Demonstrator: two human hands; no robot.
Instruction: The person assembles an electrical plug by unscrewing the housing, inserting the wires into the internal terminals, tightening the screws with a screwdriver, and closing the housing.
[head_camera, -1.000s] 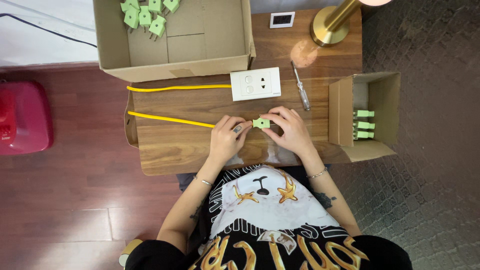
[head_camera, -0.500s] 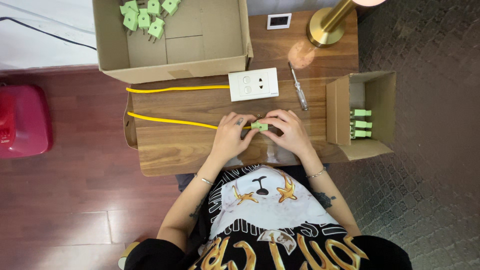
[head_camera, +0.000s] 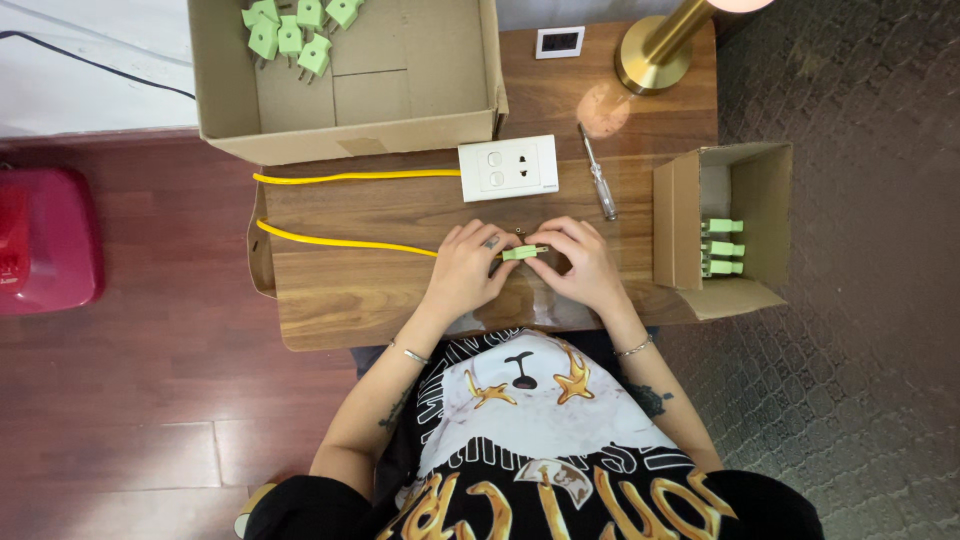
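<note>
A small green plug (head_camera: 524, 253) sits between both hands over the wooden table (head_camera: 370, 300). My left hand (head_camera: 468, 268) grips the end of the yellow cable (head_camera: 340, 240) where it meets the plug. My right hand (head_camera: 582, 262) pinches the plug's other side with its fingertips. The cable runs left, loops off the table's edge and comes back to a white wall socket plate (head_camera: 508, 168) lying just beyond my hands.
A screwdriver (head_camera: 599, 186) lies right of the socket plate. A large open cardboard box (head_camera: 350, 130) at the back holds several green plugs (head_camera: 297, 30). A smaller box (head_camera: 735, 230) on its side at the right holds three more. A brass lamp base (head_camera: 650, 55) stands behind.
The plug and both hands have shifted slightly; my fingers have tightened around the plug and cable end. Nothing else moved.
</note>
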